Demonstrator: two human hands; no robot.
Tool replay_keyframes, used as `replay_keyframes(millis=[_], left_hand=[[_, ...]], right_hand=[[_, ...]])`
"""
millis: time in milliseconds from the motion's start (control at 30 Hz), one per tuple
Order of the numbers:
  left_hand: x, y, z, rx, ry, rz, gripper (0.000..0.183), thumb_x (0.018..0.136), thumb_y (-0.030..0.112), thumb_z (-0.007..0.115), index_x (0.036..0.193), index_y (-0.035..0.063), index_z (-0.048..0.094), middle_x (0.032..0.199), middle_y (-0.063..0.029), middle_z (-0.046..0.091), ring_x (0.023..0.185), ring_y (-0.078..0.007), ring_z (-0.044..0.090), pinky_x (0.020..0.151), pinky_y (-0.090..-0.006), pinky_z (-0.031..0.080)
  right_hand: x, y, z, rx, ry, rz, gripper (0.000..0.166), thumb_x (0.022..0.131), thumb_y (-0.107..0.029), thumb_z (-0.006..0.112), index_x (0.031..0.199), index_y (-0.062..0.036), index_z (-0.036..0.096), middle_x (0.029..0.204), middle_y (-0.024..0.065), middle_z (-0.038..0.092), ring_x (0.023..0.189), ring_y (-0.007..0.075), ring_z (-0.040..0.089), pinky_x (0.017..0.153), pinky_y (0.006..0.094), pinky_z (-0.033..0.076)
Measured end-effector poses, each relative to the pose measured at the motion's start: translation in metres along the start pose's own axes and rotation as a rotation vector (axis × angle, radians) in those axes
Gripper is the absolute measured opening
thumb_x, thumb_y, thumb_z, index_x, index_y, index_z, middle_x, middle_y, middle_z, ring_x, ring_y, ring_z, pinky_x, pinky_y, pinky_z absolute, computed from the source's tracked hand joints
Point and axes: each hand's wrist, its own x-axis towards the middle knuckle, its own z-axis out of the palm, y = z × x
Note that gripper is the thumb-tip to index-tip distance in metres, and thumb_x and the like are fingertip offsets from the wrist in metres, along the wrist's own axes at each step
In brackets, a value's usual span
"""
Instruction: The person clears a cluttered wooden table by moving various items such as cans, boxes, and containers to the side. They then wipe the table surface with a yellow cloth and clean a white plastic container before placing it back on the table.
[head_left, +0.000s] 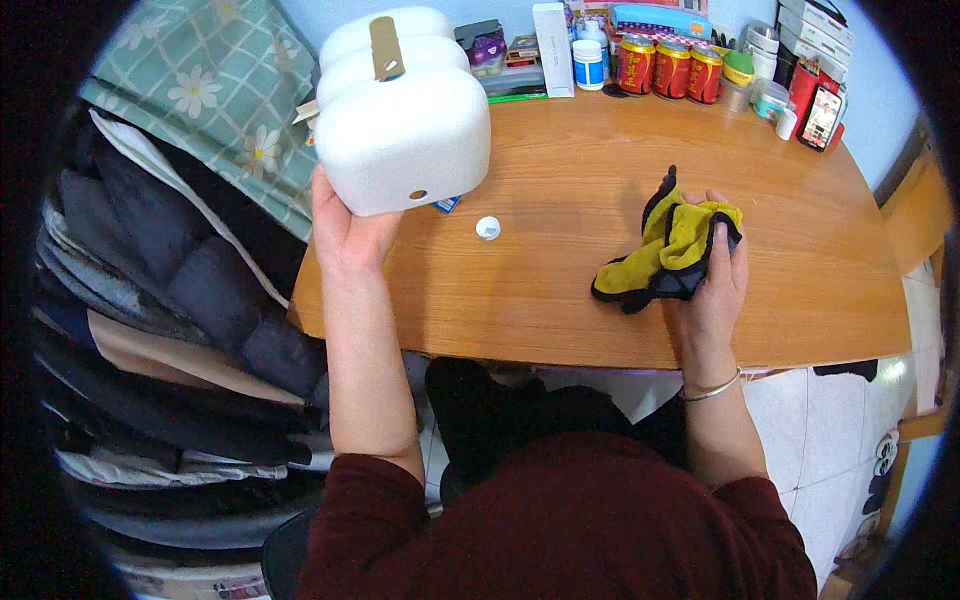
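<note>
My left hand (352, 229) grips a white rounded box (409, 127) from below and holds it up over the left side of the table. A brown strap (386, 49) runs across the top of the box, and a small round hole (418, 195) shows near its lower edge. In my right hand (716, 292) is a bunched yellow-green cloth (664, 251) with dark edging and a grey reverse side, held over the right half of the table. My fingers on the far side of both things are mostly hidden.
A small white round cap (488, 228) lies on the wooden table (540, 300). Along the wall stand several red cans (671, 71), a white bottle (588, 65) and a phone (821, 118) with a lit screen. Clothes (210, 277) are piled at the left, beside a green floral curtain (202, 90).
</note>
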Motion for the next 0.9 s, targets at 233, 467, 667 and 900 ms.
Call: replay_keyframes(millis=[233, 467, 667, 900], left_hand=[[-0.028, -0.011, 0.03, 0.056, 0.01, 0.008, 0.05, 0.098, 0.034, 0.042, 0.141, 0.0093, 0.043, 0.145, -0.0134, 0.044, 0.134, -0.0317, 0.04, 0.113, -0.0553, 0.025], [-0.058, -0.099, 0.021, 0.103, -0.053, -0.387, 0.048, 0.1, 0.04, 0.044, 0.138, 0.0114, 0.044, 0.134, -0.0088, 0.054, 0.124, -0.0271, 0.05, 0.104, -0.0482, 0.04], [-0.055, -0.12, 0.023, 0.189, -0.082, -0.325, 0.053, 0.097, 0.034, 0.053, 0.139, 0.0049, 0.04, 0.133, -0.0124, 0.052, 0.121, -0.0259, 0.051, 0.101, -0.0452, 0.042], [-0.047, -0.151, 0.037, 0.169, -0.123, -0.098, 0.044, 0.097, 0.033, 0.052, 0.128, 0.0028, 0.047, 0.118, -0.0104, 0.059, 0.109, -0.0236, 0.058, 0.089, -0.0427, 0.05]], right_hand=[[0.003, -0.002, 0.004, -0.046, 0.01, -0.021, 0.037, 0.103, -0.022, 0.04, 0.134, -0.0012, 0.042, 0.123, 0.0161, 0.058, 0.113, 0.0243, 0.056, 0.097, 0.0375, 0.046], [0.041, -0.039, 0.044, -0.323, -0.28, -0.175, 0.034, 0.1, -0.018, 0.046, 0.128, 0.0008, 0.052, 0.125, 0.0105, 0.058, 0.116, 0.0178, 0.054, 0.101, 0.0306, 0.041], [0.027, -0.048, 0.044, -1.086, -0.32, -0.559, 0.039, 0.085, -0.005, 0.058, 0.124, -0.0003, 0.055, 0.125, 0.0218, 0.058, 0.12, 0.037, 0.053, 0.101, 0.0401, 0.042], [-0.02, -0.017, 0.04, -1.182, -0.388, -0.815, 0.041, 0.078, -0.003, 0.062, 0.119, -0.0013, 0.059, 0.136, 0.0208, 0.051, 0.132, 0.0446, 0.04, 0.11, 0.0526, 0.029]])
